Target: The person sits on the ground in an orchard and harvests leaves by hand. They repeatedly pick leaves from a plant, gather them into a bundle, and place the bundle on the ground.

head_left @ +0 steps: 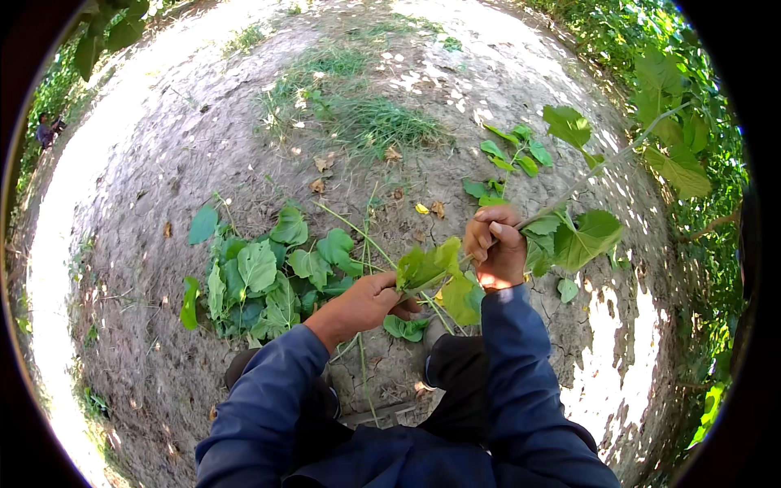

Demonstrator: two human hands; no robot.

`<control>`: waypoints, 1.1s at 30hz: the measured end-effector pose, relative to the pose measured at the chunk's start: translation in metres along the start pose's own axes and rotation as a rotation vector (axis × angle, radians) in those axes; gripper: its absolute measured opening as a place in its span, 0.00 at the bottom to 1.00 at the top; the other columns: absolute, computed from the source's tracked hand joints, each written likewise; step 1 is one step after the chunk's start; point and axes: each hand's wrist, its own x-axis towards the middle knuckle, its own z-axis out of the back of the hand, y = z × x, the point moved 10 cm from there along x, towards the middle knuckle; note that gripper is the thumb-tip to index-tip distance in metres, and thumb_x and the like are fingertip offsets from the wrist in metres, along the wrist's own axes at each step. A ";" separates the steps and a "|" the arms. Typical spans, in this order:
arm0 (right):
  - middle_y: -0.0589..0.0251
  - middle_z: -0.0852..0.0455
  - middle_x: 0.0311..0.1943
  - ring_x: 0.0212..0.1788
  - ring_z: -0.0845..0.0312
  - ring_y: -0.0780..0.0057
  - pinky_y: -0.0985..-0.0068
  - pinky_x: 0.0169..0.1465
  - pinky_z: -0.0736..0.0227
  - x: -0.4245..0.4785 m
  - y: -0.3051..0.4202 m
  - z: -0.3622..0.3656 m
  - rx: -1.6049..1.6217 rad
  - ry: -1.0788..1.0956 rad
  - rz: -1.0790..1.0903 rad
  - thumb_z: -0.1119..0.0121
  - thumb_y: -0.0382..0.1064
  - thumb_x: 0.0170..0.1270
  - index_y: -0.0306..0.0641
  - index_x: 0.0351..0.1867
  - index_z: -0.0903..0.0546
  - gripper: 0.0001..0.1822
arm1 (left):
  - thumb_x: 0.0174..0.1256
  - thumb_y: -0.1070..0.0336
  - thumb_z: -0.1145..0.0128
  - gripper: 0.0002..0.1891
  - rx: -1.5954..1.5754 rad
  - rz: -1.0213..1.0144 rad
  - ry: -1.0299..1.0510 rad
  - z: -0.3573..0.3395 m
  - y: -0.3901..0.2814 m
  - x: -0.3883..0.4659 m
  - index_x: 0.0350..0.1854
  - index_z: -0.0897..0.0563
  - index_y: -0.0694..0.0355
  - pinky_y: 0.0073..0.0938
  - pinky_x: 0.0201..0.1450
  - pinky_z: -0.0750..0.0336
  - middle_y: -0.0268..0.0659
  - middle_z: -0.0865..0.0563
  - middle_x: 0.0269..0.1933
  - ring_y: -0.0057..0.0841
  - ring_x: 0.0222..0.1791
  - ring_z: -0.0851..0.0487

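A long leafy branch (601,169) runs slantwise from lower left to upper right in front of me. My left hand (366,305) pinches it at its lower end, beside yellowish-green leaves (462,297). Further up the stem, my right hand (497,244) is closed in a fist around it. Broad green leaves (587,239) hang from the branch just beyond that fist, and more grow near its far end. On the ground left of my hands lies a pile of picked leaves (259,277). Thin bare stems (351,227) cross on the soil, partly hidden behind my left hand.
Small leafy sprigs (515,152) lie on the cracked soil at right. A grass tuft (390,122) grows ahead. Dense foliage (711,244) borders the right side. A wooden piece (378,416) lies between my feet. A person (46,131) is far off at left.
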 end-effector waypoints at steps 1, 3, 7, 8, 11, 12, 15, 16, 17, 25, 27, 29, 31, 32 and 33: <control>0.63 0.31 0.15 0.13 0.37 0.75 0.80 0.14 0.43 0.001 -0.001 -0.003 -0.006 0.038 0.008 0.46 0.35 0.52 0.30 0.34 0.22 0.11 | 0.69 0.65 0.61 0.14 -0.049 -0.009 0.041 -0.007 -0.001 0.000 0.50 0.28 0.68 0.28 0.46 0.25 0.41 0.18 0.40 0.27 0.39 0.19; 0.63 0.31 0.14 0.13 0.37 0.75 0.81 0.15 0.43 0.001 -0.002 -0.007 -0.007 0.081 0.013 0.46 0.35 0.52 0.30 0.35 0.21 0.11 | 0.70 0.66 0.61 0.14 -0.105 -0.002 0.038 -0.011 -0.001 -0.001 0.50 0.28 0.68 0.28 0.47 0.25 0.42 0.18 0.40 0.27 0.39 0.19; 0.64 0.31 0.15 0.14 0.37 0.75 0.81 0.17 0.44 0.002 -0.004 -0.007 -0.043 0.076 0.002 0.46 0.35 0.53 0.31 0.35 0.21 0.11 | 0.70 0.65 0.61 0.14 -0.234 -0.007 -0.053 -0.002 -0.001 0.000 0.49 0.28 0.69 0.27 0.45 0.24 0.41 0.19 0.39 0.27 0.38 0.19; 0.64 0.31 0.15 0.14 0.37 0.75 0.81 0.17 0.44 0.001 -0.004 -0.006 -0.064 0.062 0.000 0.46 0.35 0.53 0.32 0.35 0.21 0.11 | 0.70 0.66 0.61 0.13 -0.243 -0.021 -0.095 0.003 -0.002 0.001 0.48 0.28 0.69 0.27 0.43 0.23 0.41 0.19 0.37 0.27 0.36 0.19; 0.65 0.31 0.17 0.16 0.35 0.75 0.80 0.18 0.43 0.001 -0.008 -0.004 -0.084 0.014 -0.039 0.47 0.36 0.53 0.33 0.36 0.21 0.11 | 0.68 0.69 0.61 0.12 -0.236 -0.041 -0.240 0.025 -0.003 0.000 0.47 0.28 0.69 0.26 0.36 0.23 0.40 0.20 0.33 0.26 0.30 0.20; 0.66 0.31 0.17 0.17 0.35 0.75 0.80 0.18 0.43 0.000 -0.011 -0.004 -0.086 -0.003 -0.060 0.47 0.36 0.54 0.33 0.36 0.21 0.11 | 0.67 0.71 0.61 0.11 -0.213 -0.037 -0.293 0.033 0.000 -0.001 0.46 0.28 0.69 0.25 0.33 0.23 0.40 0.20 0.32 0.26 0.27 0.21; 0.66 0.31 0.18 0.18 0.34 0.75 0.80 0.19 0.43 -0.001 -0.017 -0.004 -0.096 -0.027 -0.084 0.47 0.37 0.53 0.33 0.37 0.22 0.11 | 0.64 0.74 0.63 0.12 -0.182 -0.040 -0.464 0.050 0.003 -0.003 0.46 0.28 0.69 0.25 0.25 0.25 0.40 0.22 0.28 0.26 0.23 0.22; 0.66 0.31 0.18 0.19 0.33 0.75 0.81 0.19 0.43 -0.001 -0.019 -0.004 -0.100 -0.028 -0.094 0.47 0.37 0.53 0.33 0.36 0.22 0.11 | 0.63 0.75 0.64 0.12 -0.176 -0.044 -0.521 0.055 0.004 -0.005 0.45 0.28 0.69 0.24 0.23 0.26 0.39 0.23 0.27 0.26 0.22 0.23; 0.66 0.31 0.18 0.19 0.33 0.75 0.81 0.19 0.43 -0.002 -0.022 -0.004 -0.104 -0.029 -0.103 0.47 0.37 0.53 0.33 0.36 0.22 0.11 | 0.63 0.75 0.64 0.13 -0.146 -0.046 -0.515 0.056 0.007 -0.003 0.46 0.28 0.69 0.24 0.22 0.26 0.40 0.23 0.27 0.26 0.22 0.23; 0.66 0.31 0.17 0.19 0.31 0.74 0.80 0.19 0.42 -0.001 -0.035 -0.008 -0.102 -0.038 -0.126 0.47 0.36 0.54 0.32 0.36 0.22 0.11 | 0.64 0.75 0.63 0.14 -0.256 0.080 -0.636 0.072 0.021 -0.006 0.49 0.28 0.65 0.26 0.20 0.28 0.36 0.24 0.28 0.23 0.19 0.27; 0.66 0.31 0.17 0.19 0.32 0.75 0.80 0.18 0.42 -0.002 -0.034 -0.009 -0.088 -0.050 -0.132 0.48 0.35 0.54 0.32 0.36 0.22 0.10 | 0.65 0.74 0.63 0.13 -0.418 0.081 -0.722 0.090 0.029 -0.009 0.49 0.29 0.64 0.27 0.22 0.28 0.34 0.26 0.26 0.22 0.18 0.28; 0.66 0.31 0.18 0.18 0.33 0.75 0.80 0.18 0.43 -0.002 -0.037 -0.007 -0.080 -0.085 -0.149 0.48 0.35 0.55 0.32 0.36 0.22 0.10 | 0.66 0.74 0.64 0.11 -0.448 0.005 -0.791 0.116 0.023 -0.016 0.46 0.30 0.63 0.30 0.26 0.25 0.31 0.28 0.24 0.21 0.18 0.28; 0.66 0.31 0.18 0.18 0.34 0.76 0.81 0.18 0.43 -0.004 -0.032 0.000 -0.092 -0.131 -0.154 0.49 0.34 0.55 0.31 0.36 0.22 0.10 | 0.67 0.74 0.66 0.08 -0.351 -0.144 -0.819 0.137 -0.003 -0.024 0.39 0.31 0.60 0.34 0.35 0.19 0.28 0.31 0.23 0.20 0.18 0.28; 0.67 0.30 0.18 0.18 0.33 0.76 0.81 0.18 0.43 -0.002 -0.035 0.008 -0.132 -0.165 -0.155 0.49 0.34 0.55 0.32 0.37 0.23 0.10 | 0.66 0.76 0.66 0.10 -0.252 -0.200 -0.769 0.131 -0.016 -0.024 0.41 0.29 0.61 0.27 0.36 0.22 0.29 0.28 0.24 0.19 0.20 0.28; 0.68 0.30 0.18 0.18 0.33 0.76 0.81 0.18 0.43 -0.002 -0.038 0.009 -0.138 -0.186 -0.177 0.48 0.34 0.55 0.32 0.37 0.23 0.10 | 0.66 0.76 0.65 0.11 -0.104 -0.244 -0.706 0.121 -0.026 -0.021 0.41 0.28 0.61 0.25 0.36 0.24 0.30 0.27 0.26 0.18 0.21 0.28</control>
